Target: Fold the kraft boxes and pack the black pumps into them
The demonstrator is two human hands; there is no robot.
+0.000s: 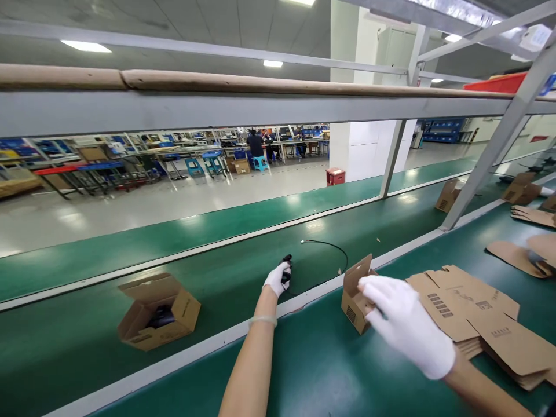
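My left hand (278, 279), in a white glove, is closed around a small black device (286, 272) over the green belt. A thin black cable (341, 249) with a small white connector at its end curves across the belt to the right of it. My right hand (406, 321), also gloved and slightly blurred, has its fingers and thumb at the near right wall of a small open cardboard box (357, 301), gripping it. That box stands on the green worktop with a flap up; its inside is mostly hidden.
On the belt at left, another open box (160, 313) holds a black object (161, 317). Flattened cartons (469, 307) lie stacked at right, beyond my right hand. A slanted metal post (486, 142) and a long horizontal rail (260, 110) frame the line. More boxes (519, 188) stand far right.
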